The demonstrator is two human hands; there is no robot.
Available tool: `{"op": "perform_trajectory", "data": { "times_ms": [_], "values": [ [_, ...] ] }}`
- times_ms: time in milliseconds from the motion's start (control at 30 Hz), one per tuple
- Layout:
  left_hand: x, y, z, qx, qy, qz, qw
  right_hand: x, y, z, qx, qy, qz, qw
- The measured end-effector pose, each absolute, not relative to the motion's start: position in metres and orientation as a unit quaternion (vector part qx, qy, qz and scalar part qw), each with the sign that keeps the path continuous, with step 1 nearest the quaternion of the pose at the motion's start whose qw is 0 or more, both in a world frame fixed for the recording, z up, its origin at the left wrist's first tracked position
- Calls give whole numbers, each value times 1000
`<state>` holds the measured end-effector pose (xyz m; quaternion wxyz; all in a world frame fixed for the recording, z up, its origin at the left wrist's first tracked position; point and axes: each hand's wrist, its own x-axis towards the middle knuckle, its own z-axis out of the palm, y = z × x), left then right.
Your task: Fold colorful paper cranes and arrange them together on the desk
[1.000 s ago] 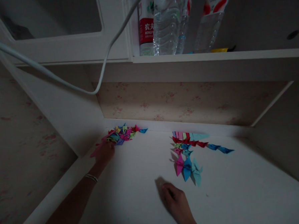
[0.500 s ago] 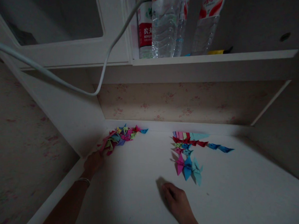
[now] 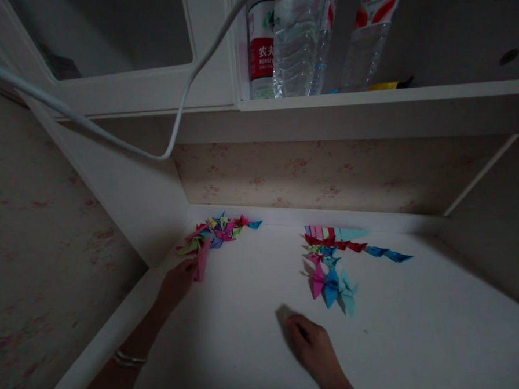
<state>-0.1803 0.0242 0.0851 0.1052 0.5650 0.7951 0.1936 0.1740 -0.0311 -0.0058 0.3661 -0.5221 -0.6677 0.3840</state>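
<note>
My left hand (image 3: 177, 286) pinches a pink origami crane (image 3: 202, 261) at the near edge of a heap of colourful folded paper cranes (image 3: 220, 230). Its fingertips are partly hidden by the dim light. My right hand (image 3: 310, 345) rests on the white tabletop, loosely curled into a fist with nothing visible in it. Beyond it, cranes are laid in rows: a magenta crane (image 3: 318, 281), a blue crane (image 3: 331, 286) and a light-blue crane (image 3: 347, 291) stand side by side in front. Behind them runs a red row (image 3: 338, 244) that ends in blue cranes (image 3: 388, 253).
A shelf (image 3: 367, 97) overhangs the back of the table and holds several plastic bottles (image 3: 297, 47). A white cable (image 3: 126, 144) hangs in front of the cabinet. Side panels (image 3: 124, 190) border the table, with flowered wallpaper (image 3: 280, 173) behind.
My left hand has drawn back toward me and to the right, with the pink crane now pulled out at the heap's edge. My right hand stays curled in place; the view has shifted slightly.
</note>
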Motion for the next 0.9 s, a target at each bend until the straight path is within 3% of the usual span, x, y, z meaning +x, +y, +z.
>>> {"op": "perform_trajectory", "data": {
  "times_ms": [133, 233, 333, 533, 900],
  "values": [
    [-122, 10, 71, 576, 735, 249, 256, 175, -32, -5, -526, -653, 402, 369],
    [-74, -7, 63, 473, 619, 371, 505, 176, -33, -4, -529, -623, 424, 391],
    [-35, -22, 60, 450, 535, 372, 611, 178, -33, -2, -528, -570, 463, 427],
    [0, -34, 54, 494, 467, 307, 666, 181, -32, -2, -468, -456, 555, 515],
    [5, -34, 23, 508, 496, 321, 626, 187, -26, -7, -476, -425, 565, 523]
  ]
}}
